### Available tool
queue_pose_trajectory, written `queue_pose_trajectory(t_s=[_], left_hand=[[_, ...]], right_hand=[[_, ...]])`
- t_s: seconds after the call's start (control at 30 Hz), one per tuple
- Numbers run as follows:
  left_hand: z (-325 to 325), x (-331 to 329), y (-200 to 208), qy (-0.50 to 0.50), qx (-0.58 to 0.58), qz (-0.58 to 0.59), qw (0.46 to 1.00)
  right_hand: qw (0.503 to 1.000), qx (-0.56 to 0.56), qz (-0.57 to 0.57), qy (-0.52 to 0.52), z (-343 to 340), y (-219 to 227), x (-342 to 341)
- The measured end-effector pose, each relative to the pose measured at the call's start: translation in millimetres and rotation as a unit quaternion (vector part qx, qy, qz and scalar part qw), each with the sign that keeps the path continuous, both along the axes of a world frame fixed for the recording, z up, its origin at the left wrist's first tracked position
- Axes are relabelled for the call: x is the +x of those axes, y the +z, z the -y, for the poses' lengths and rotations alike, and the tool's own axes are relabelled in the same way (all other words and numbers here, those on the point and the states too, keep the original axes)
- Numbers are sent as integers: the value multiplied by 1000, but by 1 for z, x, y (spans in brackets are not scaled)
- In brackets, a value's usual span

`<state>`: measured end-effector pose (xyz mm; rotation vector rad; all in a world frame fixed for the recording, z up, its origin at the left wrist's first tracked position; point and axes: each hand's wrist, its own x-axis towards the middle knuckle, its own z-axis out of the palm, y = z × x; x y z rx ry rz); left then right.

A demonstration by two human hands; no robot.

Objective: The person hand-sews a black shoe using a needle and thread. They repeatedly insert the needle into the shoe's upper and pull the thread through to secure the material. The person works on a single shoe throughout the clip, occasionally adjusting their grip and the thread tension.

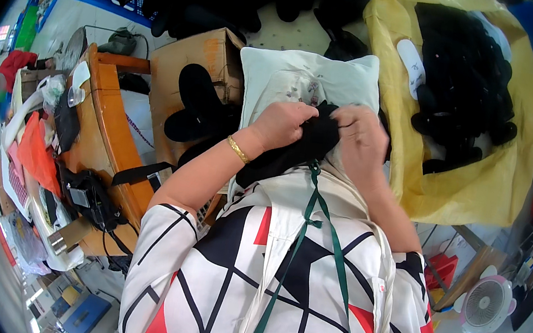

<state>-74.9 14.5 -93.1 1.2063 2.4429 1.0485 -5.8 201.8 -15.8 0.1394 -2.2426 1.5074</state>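
A black cloth piece point(321, 136) lies bunched over my lap, against a white cushion point(265, 76) with a small printed pattern. My left hand point(281, 125), below a gold bracelet point(238, 150), is closed, pinching the cloth's upper left edge between thumb and fingers. At the cloth's right side, my right hand point(361, 141) is slightly blurred, its fingertips drawn together. Whatever they pinch is too small to make out. Green apron ties point(313, 199) hang down just below the cloth.
To the right stands a yellow bag point(380, 187) full of black sole-shaped pieces point(464, 77), with a white insole point(411, 67) at its edge. A cardboard box point(164, 77) with black slipper-like pieces point(197, 95) sits left, beside a wooden table point(102, 126). A fan point(488, 303) stands lower right.
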Motion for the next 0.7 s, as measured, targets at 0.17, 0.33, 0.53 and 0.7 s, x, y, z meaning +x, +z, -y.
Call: queue_pose_trajectory(t_s=[0.17,0.33,0.53,0.7], left_hand=[[-4,-3,-2,5,-38,51,998],[-10,-4,9,1,-68,79,995],[-10,-5,67,82,-22,82,993],[-31,7,61,118,-85,232,962]], right_hand=[[990,93,-83,-73,-34,19,-8],[991,108,-61,-50,-41,15,5],[983,135,-114,-52,-49,15,14],[969,200,-146,-6,-41,25,22]])
